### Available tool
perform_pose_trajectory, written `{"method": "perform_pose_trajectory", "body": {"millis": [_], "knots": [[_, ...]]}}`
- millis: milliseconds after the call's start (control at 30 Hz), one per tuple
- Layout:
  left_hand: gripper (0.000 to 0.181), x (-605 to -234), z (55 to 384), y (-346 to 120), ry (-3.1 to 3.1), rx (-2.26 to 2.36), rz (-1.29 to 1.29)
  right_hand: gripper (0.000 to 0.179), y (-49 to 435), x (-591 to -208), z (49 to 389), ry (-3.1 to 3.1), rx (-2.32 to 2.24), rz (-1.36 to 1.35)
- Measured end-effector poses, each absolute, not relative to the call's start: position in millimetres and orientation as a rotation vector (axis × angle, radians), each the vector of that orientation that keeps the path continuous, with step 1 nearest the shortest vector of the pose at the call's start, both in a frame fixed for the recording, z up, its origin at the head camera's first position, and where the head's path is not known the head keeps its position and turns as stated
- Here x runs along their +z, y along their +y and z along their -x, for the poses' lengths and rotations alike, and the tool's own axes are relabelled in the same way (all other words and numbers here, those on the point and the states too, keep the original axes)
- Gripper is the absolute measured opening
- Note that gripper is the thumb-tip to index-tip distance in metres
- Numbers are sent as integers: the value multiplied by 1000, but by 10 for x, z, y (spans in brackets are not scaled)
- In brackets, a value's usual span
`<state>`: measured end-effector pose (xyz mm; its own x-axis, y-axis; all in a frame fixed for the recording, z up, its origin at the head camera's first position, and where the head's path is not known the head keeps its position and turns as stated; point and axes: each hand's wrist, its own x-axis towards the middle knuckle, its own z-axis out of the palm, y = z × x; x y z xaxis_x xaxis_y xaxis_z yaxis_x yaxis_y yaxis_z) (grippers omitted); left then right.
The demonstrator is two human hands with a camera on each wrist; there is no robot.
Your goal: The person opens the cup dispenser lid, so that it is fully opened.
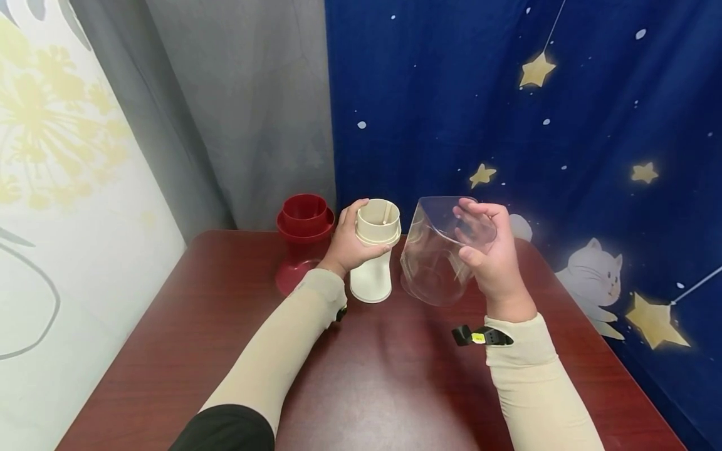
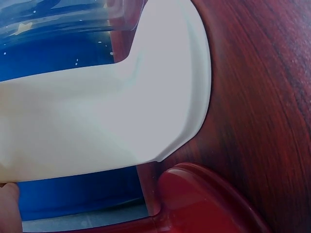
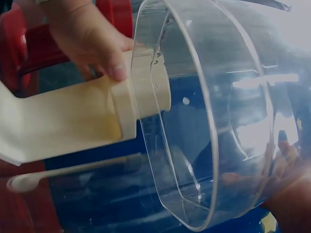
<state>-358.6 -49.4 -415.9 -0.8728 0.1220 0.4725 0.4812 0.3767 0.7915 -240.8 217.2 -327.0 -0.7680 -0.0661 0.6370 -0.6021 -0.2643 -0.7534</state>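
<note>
My left hand (image 1: 351, 243) grips a cream plastic stand (image 1: 370, 275) just under its round collar, thumb across the front and fingers round the far side. The stand is upright over the table, with a wide foot and an open ring at the top. To its right, my right hand (image 1: 493, 250) holds a clear plastic container (image 1: 434, 279) near its upper edge, thumb on the near side and fingers behind. In the right wrist view, the rim of the clear container (image 3: 209, 121) overlaps the cream ring (image 3: 153, 80).
A red stand (image 1: 304, 219) of similar shape is on the table (image 1: 350, 388), left of the cream one and partly behind my left hand. Grey and blue curtains (image 1: 429, 125) hang behind the table. A white patterned panel (image 1: 73, 250) is at the left.
</note>
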Motion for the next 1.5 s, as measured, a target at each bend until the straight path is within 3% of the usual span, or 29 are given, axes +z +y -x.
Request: {"method": "perform_pose_trajectory", "body": {"millis": [667,1500], "knots": [[110,-4177,3603,-489,-2300,-1508,533,62,2577,-3625,2391,-1633,2025,-820],[111,-4182,3603,-501,-2306,-1518,527,60,3089,-3968,2500,-1633,1953,-593]]}}
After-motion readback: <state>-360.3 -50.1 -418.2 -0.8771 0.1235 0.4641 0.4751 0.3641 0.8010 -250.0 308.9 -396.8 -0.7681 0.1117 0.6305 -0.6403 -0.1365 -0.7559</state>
